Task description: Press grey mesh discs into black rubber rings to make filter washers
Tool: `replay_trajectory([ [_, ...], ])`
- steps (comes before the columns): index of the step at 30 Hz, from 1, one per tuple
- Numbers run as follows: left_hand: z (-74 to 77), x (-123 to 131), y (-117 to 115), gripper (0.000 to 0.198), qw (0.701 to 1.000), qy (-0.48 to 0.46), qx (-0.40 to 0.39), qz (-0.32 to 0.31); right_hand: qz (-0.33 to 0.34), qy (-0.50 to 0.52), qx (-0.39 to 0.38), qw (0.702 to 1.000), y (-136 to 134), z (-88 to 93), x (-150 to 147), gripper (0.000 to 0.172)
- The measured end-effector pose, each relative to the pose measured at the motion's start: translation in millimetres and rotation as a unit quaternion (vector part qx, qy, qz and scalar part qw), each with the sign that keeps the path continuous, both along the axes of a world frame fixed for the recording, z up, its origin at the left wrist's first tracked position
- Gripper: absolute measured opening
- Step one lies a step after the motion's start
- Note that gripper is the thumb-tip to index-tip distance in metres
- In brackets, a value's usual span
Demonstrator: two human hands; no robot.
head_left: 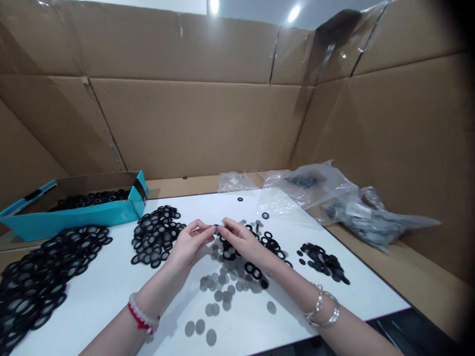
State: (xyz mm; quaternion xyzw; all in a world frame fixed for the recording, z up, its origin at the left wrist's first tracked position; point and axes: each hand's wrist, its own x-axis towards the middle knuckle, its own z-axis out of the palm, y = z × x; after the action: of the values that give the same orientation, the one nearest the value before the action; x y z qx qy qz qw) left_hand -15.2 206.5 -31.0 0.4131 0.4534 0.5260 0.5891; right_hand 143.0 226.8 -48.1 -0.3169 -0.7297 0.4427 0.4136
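Observation:
My left hand and my right hand meet over the middle of the white board. Between their pinched fingertips is a small black ring, mostly covered by the fingers. Loose black rings lie beneath and beside my right hand. Thin grey discs are scattered on the board below both hands. Just left of my left hand is a heap of black rings with grey centres. Small solid black discs form a pile to the right of my right forearm.
A larger heap of black rings spreads along the left side. Behind it stands a blue open box with more rings inside. Clear plastic bags with dark parts rest at the right. Cardboard walls enclose the white board.

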Motion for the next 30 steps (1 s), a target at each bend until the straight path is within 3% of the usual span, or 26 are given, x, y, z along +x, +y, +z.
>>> replay_trajectory([
  [7, -2.0, -4.0, 0.9, 0.029, 0.995, 0.078, 0.000, -0.055, 0.005, -0.036, 0.018, 0.999, 0.4, 4.9, 5.1, 0.031],
  [10, -0.2, -4.3, 1.4, 0.031, 0.994, 0.105, -0.009, -0.040, -0.021, -0.047, 0.045, 0.998, 1.7, 5.5, 6.8, 0.030],
  [15, 1.5, -1.6, -0.6, 0.027, 0.997, 0.071, 0.015, 0.010, 0.017, -0.066, 0.004, 0.998, 3.3, 7.6, 9.0, 0.032],
  [19, -1.6, -2.3, -0.2, 0.023, 0.997, 0.065, 0.018, -0.033, 0.021, -0.049, -0.021, 0.998, 3.0, 8.6, 9.8, 0.033],
  [27, -6.3, -4.4, 3.7, 0.022, 0.994, 0.078, 0.004, -0.072, 0.020, -0.097, 0.018, 0.995, 5.0, 4.6, 9.3, 0.034],
  [30, -5.8, -3.1, 2.5, 0.022, 0.995, 0.086, 0.000, -0.050, -0.007, -0.084, 0.046, 0.995, 5.2, 6.7, 9.7, 0.032],
])
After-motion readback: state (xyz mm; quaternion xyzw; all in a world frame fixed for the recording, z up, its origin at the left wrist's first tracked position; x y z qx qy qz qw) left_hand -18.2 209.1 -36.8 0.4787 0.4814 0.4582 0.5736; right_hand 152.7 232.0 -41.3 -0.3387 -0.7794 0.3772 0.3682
